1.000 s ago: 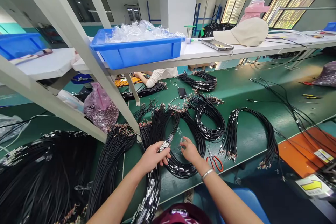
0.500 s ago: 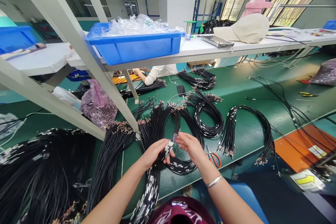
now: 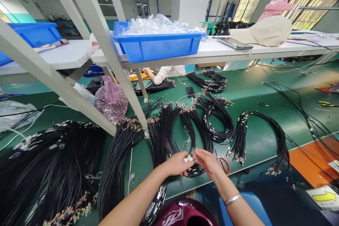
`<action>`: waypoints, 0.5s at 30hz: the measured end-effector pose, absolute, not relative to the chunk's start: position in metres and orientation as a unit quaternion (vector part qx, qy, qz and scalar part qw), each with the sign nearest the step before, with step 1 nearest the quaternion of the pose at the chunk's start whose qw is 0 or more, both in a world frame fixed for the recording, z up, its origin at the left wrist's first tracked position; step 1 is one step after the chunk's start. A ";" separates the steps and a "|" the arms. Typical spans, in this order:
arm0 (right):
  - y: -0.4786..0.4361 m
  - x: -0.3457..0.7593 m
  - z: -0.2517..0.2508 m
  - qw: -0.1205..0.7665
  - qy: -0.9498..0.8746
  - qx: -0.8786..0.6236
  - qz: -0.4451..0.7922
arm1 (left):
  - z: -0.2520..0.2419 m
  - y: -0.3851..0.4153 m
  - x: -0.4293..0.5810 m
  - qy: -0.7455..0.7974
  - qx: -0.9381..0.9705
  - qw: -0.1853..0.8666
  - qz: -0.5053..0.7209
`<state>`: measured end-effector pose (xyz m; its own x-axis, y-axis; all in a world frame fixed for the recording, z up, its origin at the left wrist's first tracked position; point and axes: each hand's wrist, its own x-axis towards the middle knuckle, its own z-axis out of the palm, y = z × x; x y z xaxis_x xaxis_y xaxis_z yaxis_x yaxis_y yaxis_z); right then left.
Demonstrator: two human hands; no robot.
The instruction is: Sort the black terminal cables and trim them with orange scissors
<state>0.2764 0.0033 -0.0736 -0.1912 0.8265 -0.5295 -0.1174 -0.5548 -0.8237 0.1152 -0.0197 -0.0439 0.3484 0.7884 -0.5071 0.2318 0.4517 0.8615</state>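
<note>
My left hand [image 3: 178, 164] is closed around a bundle of black cables [image 3: 188, 127] with small white labels. The bundle's far end, with bare coloured wire tips, rests on the green bench. My right hand [image 3: 208, 162] is just to the right, its thumb and fingers pinched together at the labelled part of the bundle. A faint clear, plastic-looking strip [image 3: 187, 144] shows beside the cables near the fingertips; whether the right hand pinches it is too small to tell. More labelled cables [image 3: 157, 201] hang below my left forearm, over the bench edge.
Orange-handled cutters [image 3: 225, 165] lie right of my hands. Coiled cable bundles [image 3: 218, 120] and a curved bundle [image 3: 275, 129] lie beyond. Large cable piles [image 3: 66, 162] fill the left. A blue bin [image 3: 161, 47] stands on the shelf above. A co-worker's arm [image 3: 161, 75] shows behind the shelf post.
Both hands have moved slightly down and closer together along the cable bundle. My right fingers, looser before, are now pinched. The view has shifted a little to the left.
</note>
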 end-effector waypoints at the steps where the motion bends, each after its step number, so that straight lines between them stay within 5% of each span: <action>1: 0.000 0.285 -0.080 0.335 -0.334 -0.556 0.683 | -0.046 -0.021 0.118 0.542 0.480 0.656 0.215; 9: -0.023 0.406 -0.130 0.334 -0.400 -0.747 0.414 | -0.050 -0.015 0.118 0.533 0.450 0.677 0.236; 15: -0.008 0.401 -0.148 0.293 -0.450 -0.752 0.382 | -0.038 -0.001 0.115 0.490 0.398 0.737 0.242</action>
<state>0.4010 -0.0081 -0.1482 0.3034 0.9004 -0.3118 0.4531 -0.4242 -0.7841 0.1148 -0.0011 -0.0381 0.4027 0.7466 -0.5295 0.0329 0.5663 0.8236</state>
